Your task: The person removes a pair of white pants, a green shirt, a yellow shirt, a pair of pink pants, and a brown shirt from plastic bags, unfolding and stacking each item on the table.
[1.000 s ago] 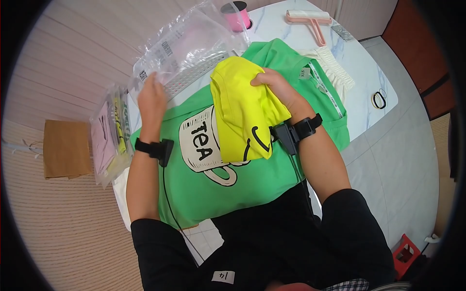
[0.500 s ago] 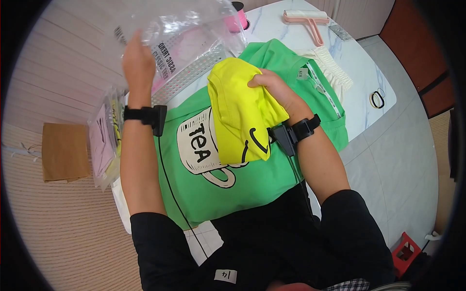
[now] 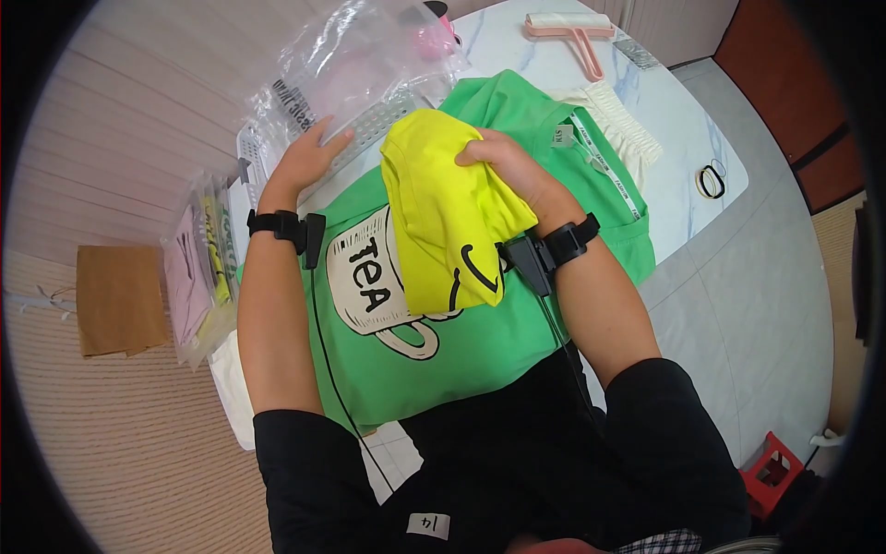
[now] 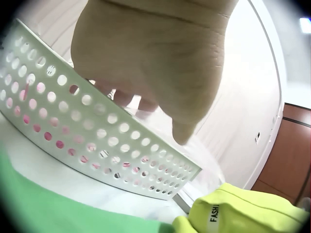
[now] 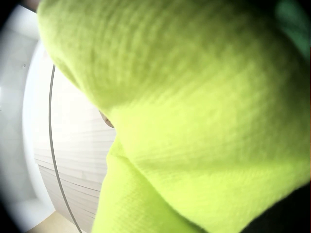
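Yellow garment (image 3: 434, 212) over green TEA shirt (image 3: 452, 374); long axis runs away from the body, black-printed end nearest. Right hand (image 3: 510, 166) grips its side, most fingers hidden. Left hand (image 3: 303, 164): fingers extended at perforated basket (image 4: 131, 150), some tips obscured.

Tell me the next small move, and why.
Probably bring the left hand over to the yellow shirt and take its free side. That hand seems to hold nothing, its thumb and index finger spread at the basket with the clear bag. Meanwhile the right hand alone grips the shirt above the green shirt.
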`<state>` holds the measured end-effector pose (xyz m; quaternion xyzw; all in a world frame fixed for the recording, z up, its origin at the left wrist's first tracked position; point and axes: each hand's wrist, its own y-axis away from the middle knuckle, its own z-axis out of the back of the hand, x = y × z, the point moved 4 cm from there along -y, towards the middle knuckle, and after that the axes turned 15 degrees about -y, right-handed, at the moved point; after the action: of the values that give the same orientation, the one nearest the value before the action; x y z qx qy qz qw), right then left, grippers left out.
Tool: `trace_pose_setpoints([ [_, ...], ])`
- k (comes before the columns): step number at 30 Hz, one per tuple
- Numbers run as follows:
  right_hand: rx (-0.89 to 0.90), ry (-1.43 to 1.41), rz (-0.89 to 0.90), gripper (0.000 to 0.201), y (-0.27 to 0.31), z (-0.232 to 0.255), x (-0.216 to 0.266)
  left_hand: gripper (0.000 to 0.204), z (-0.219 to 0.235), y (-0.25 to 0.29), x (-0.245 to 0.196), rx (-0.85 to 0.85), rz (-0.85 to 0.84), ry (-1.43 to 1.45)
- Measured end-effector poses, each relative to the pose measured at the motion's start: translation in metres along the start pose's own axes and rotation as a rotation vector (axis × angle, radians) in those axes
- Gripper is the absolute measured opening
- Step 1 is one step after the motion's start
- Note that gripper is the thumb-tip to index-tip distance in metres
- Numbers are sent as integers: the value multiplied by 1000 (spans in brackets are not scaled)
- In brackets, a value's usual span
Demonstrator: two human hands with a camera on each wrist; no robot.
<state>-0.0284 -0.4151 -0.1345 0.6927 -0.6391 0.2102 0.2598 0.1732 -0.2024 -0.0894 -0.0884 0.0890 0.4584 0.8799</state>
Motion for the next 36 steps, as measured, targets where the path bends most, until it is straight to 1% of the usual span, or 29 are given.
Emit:
trace_pose_setpoints([
  [1,9,-6,-2,39,1,-1,1,54,1,5,-1,1,6,1],
  [3,21,-9,-2,40,1,-2,2,51,20,15,-10,-440,-101,-194],
  [4,27,-25,5,41,1,-1,3,51,26,25,-23,-441,-100,-195],
  [6,31,-43,3,43,3,0,1,47,26,55,-43,-329,6,335],
  [7,71,-126,39,44,6,-3,4,47,26,70,-55,-332,13,338],
  [8,111,-207,66,44,9,-6,6,46,18,87,-67,-196,15,327],
  [9,118,-199,49,44,12,-7,6,46,10,101,-75,-65,19,317],
  [10,157,-348,46,50,16,-8,9,46,2,111,-74,-74,35,322],
  [11,195,-497,44,56,19,-8,12,48,-15,119,-67,-18,129,441],
  [12,201,-489,31,56,21,-6,13,51,-28,127,-63,35,219,560],
  [13,297,-566,79,57,22,-5,16,51,-33,135,-67,24,228,567],
  [14,392,-644,128,59,23,-3,18,53,-39,143,-74,48,219,745],
  [15,460,-708,121,62,22,1,18,55,-44,147,-82,71,207,925],
  [16,464,-701,106,62,24,0,18,55,-44,148,-88,58,215,934],
  [18,499,-702,176,62,27,-4,20,51,-43,148,-94,58,380,1045],
  [19,507,-695,154,62,27,-4,19,51,-43,148,-92,39,391,1054],
  [21,519,-663,170,66,26,-2,18,42,-45,145,-93,210,328,1019],
  [22,526,-656,161,66,26,-3,18,42,-43,145,-90,197,329,1024],
  [24,511,-647,177,67,26,-2,19,33,-28,146,-89,63,165,1206],
  [25,518,-644,175,67,26,-2,20,33,-20,149,-86,56,162,1206],
  [27,594,-639,191,67,28,-3,22,24,11,165,-71,-240,136,1159],
  [29,581,-606,176,67,29,-2,21,22,37,180,-49,-431,120,1126],
  [30,562,-568,163,66,29,-1,20,22,48,187,-44,-433,126,1120],
  [31,565,-574,158,66,28,-3,19,22,63,196,-40,-541,86,1133],
  [32,523,-481,183,63,26,-5,18,22,73,206,-36,-650,46,1145],
  [33,485,-386,208,61,24,-7,18,22,75,212,-30,-658,52,1141],
  [34,491,-387,199,61,23,-11,17,23,74,218,-23,-665,62,1105],
  [36,526,-271,141,59,22,-20,15,24,68,230,-16,-685,75,1067],
])
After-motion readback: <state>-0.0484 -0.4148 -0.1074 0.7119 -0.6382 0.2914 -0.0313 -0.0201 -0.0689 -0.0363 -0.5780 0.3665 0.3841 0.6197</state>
